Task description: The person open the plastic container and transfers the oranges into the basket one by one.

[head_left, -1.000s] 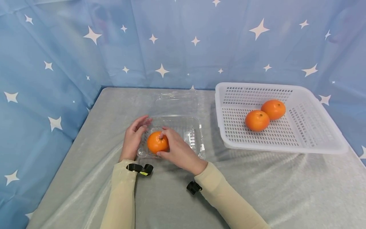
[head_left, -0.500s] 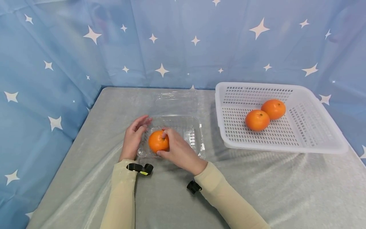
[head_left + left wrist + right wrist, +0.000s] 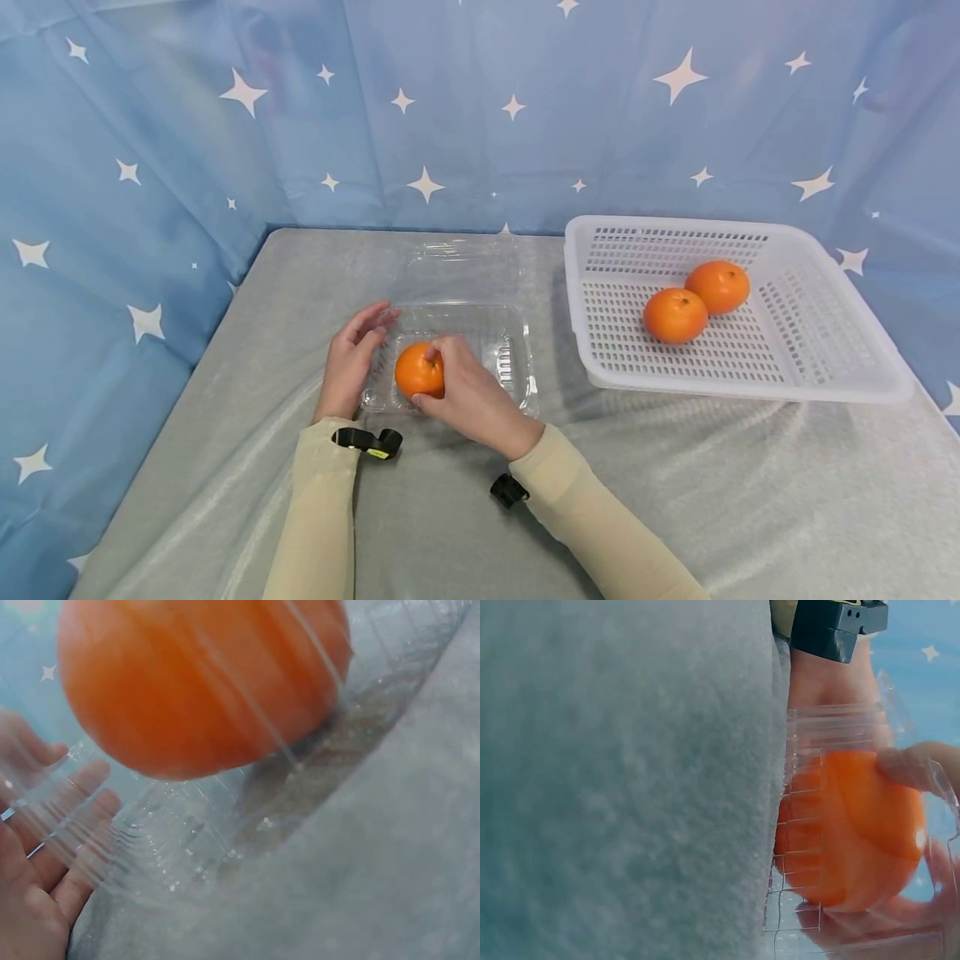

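In the head view an orange (image 3: 417,372) sits in the left part of a clear plastic clamshell box (image 3: 480,321), whose lid is folded back away from me. My right hand (image 3: 474,392) grips that orange, thumb on its near side and fingers over its top and far side. The box's clear wall stands in front of the orange (image 3: 855,832) in the right wrist view. My left hand (image 3: 348,362) rests along the box's left side, its fingers loosely extended, seen through the plastic in the left wrist view.
To the right stands a white perforated basket (image 3: 840,333) holding two oranges (image 3: 675,316). A grey cloth (image 3: 637,467) covers the table. Blue curtains (image 3: 480,108) with white stars hang behind and at the left.
The orange in my right hand has shifted slightly to the right inside the box. My left hand, the box and the basket stay where they were.
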The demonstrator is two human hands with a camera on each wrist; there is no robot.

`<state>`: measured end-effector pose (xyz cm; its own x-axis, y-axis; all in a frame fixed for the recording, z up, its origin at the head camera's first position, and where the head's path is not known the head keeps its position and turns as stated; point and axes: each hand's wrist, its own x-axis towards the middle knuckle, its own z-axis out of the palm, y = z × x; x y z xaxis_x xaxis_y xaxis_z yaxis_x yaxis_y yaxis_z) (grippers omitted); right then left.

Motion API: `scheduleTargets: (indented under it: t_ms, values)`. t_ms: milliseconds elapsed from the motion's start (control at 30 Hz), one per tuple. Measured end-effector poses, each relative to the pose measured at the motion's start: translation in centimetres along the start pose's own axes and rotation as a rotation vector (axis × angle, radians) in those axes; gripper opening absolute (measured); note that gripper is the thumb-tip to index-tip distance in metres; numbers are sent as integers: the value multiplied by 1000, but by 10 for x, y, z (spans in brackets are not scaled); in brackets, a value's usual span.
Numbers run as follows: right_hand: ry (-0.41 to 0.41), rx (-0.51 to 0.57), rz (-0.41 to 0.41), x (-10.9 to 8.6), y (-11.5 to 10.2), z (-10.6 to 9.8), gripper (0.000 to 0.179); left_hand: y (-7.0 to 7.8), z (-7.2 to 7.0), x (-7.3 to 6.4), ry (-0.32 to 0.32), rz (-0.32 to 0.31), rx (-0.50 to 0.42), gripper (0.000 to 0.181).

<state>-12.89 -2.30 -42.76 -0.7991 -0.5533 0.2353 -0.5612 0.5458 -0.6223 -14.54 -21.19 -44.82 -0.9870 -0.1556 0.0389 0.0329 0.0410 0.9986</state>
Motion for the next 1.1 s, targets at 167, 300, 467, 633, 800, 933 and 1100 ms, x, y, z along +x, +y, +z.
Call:
scheduleTargets:
  t_ms: [167,300,467,633,800,933,1100]
  values:
    - [-8,1,-5,0,0,-1,53,-11,-2,4,7,12,31,36]
    - [-10,6,3,0,-1,-2,54,-14,-2,5,10,23,33,35]
    - [-23,34,26,-1,-1,-2,56,-13,-2,5,12,27,31,36]
    - [-17,38,18,0,0,-1,58,-13,-1,4,7,33,28,36]
    - [12,10,3,0,2,0,58,-13,-2,4,6,32,32,36]
    - [39,-13,13,-1,2,1,56,-13,-2,4,4,27,32,36]
    - [51,-26,30,-2,1,0,55,-12,-2,4,3,20,31,36]
